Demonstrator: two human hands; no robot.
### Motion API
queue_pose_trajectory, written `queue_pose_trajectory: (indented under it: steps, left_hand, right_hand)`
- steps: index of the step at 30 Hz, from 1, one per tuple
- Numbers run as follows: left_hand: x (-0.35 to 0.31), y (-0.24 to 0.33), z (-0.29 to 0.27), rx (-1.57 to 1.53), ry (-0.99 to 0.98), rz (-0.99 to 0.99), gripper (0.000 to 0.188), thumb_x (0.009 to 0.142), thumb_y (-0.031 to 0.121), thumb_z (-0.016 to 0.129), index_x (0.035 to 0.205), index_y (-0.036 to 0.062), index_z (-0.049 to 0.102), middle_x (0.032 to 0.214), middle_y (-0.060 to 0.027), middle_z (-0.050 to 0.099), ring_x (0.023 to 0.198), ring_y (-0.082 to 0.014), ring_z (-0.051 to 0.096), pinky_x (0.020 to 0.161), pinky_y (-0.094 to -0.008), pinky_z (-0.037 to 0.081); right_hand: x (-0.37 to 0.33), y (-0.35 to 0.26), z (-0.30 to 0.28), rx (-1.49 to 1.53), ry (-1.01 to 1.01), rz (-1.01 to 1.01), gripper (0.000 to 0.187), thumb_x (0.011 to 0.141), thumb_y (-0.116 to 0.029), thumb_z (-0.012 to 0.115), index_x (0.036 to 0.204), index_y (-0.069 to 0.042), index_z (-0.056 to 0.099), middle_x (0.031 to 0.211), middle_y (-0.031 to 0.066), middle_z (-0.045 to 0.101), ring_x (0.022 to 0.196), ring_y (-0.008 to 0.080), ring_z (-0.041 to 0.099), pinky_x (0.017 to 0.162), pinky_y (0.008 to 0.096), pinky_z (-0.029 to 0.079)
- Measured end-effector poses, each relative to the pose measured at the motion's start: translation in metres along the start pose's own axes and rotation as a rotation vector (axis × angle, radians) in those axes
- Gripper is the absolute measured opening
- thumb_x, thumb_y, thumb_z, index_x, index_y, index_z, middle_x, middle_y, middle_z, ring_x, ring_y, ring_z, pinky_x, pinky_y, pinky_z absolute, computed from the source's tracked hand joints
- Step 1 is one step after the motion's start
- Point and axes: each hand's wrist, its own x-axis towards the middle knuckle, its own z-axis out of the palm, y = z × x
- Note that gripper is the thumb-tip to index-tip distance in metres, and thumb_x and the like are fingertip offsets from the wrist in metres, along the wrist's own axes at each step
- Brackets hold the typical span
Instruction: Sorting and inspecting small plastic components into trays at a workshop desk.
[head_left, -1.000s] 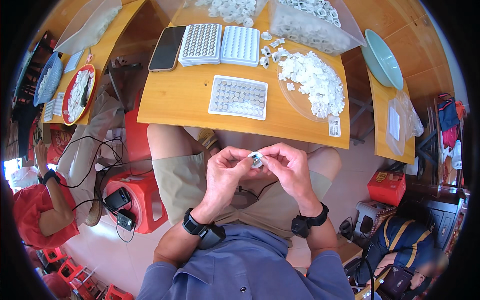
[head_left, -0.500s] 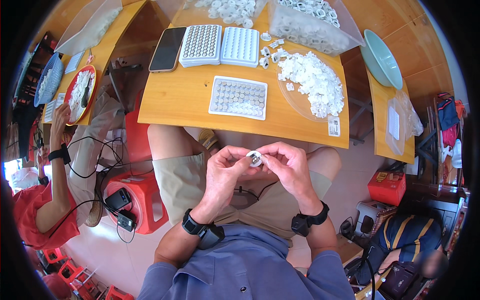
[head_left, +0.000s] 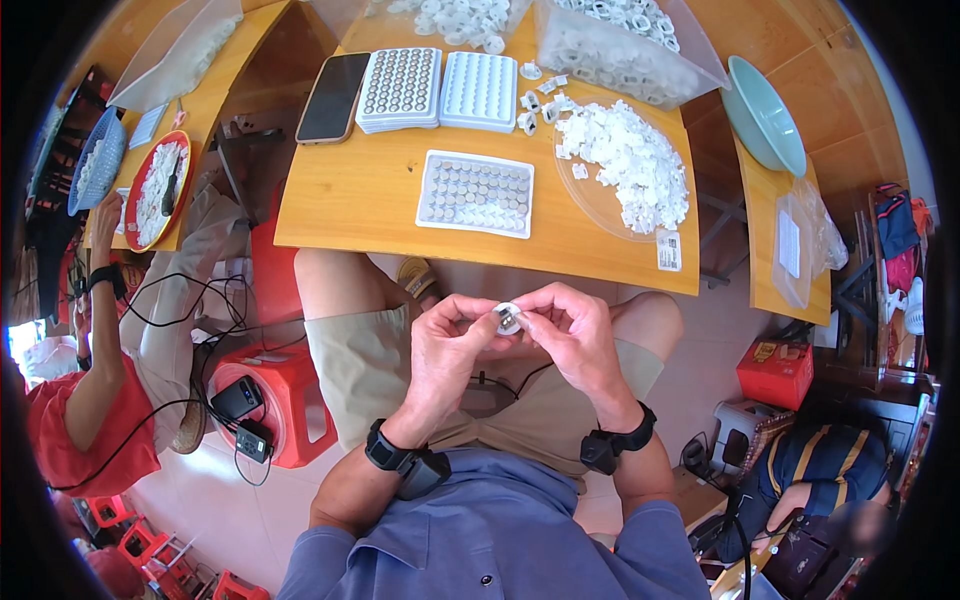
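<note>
Between my two hands, over my lap, is a small round white plastic part (head_left: 508, 319) with metal bits inside. My left hand (head_left: 448, 335) pinches its left side, thumb and forefinger closed on it. From the other side my right hand (head_left: 572, 330) grips it, the thumb pressing near the metal bits. The fingertips cover part of its rim. Beyond my hands, on the wooden table (head_left: 350, 200), lies a white tray (head_left: 476, 194) with rows of round silver button cells, some slots at its near right looking pale.
Two stacked white trays (head_left: 398, 90) stand beside a black phone (head_left: 333, 98). Small white parts (head_left: 630, 165) heap on a clear round plate at the right, with a clear bin (head_left: 620, 60) behind. A person in red (head_left: 95, 410) sits at my left, by a red stool (head_left: 270, 400).
My hands keep the round part in nearly the same place. At the left, the other person's arm has shifted. At the lower right, another person's arm has come into view.
</note>
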Motion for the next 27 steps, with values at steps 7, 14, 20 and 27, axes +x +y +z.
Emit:
queue_pose_trajectory:
  steps: [7,14,20,27]
  left_hand:
    - [0.001,0.002,0.008,0.069,0.038,0.017,0.008,0.094,0.004,0.064,0.098,-0.0031,0.064,0.092,-0.0128,0.072,0.072,-0.0158,0.071,0.067,-0.0255,0.059]
    - [0.005,0.001,0.006,0.045,0.04,-0.033,0.006,0.092,-0.001,0.062,0.097,-0.0032,0.064,0.09,-0.0118,0.071,0.072,-0.015,0.07,0.067,-0.0256,0.058]
    - [0.006,0.001,0.007,0.036,0.048,-0.01,0.006,0.091,-0.001,0.062,0.096,-0.0027,0.064,0.09,-0.0111,0.071,0.072,-0.0139,0.07,0.065,-0.0241,0.057]
    - [0.004,0.001,0.008,0.075,0.084,-0.045,0.007,0.091,0.0,0.064,0.097,-0.0022,0.063,0.09,-0.0102,0.071,0.071,-0.0128,0.069,0.065,-0.0227,0.056]
  right_hand:
    - [0.0,0.006,-0.006,-0.006,-0.016,-0.01,0.011,0.094,-0.002,0.062,0.1,0.004,0.067,0.091,0.0084,0.072,0.08,0.0094,0.067,0.07,0.0247,0.056]
    - [0.001,-0.001,-0.006,-0.016,-0.027,0.031,0.012,0.093,-0.004,0.063,0.101,0.004,0.069,0.091,0.0087,0.073,0.079,0.0092,0.067,0.069,0.024,0.056]
    - [0.003,-0.001,-0.004,-0.028,-0.025,0.022,0.012,0.093,-0.003,0.062,0.101,0.005,0.068,0.09,0.009,0.073,0.079,0.0095,0.068,0.068,0.0241,0.056]
    - [0.003,0.007,0.003,-0.046,0.019,0.004,0.01,0.091,0.0,0.06,0.099,0.004,0.065,0.088,0.0089,0.072,0.078,0.0095,0.068,0.068,0.0251,0.057]
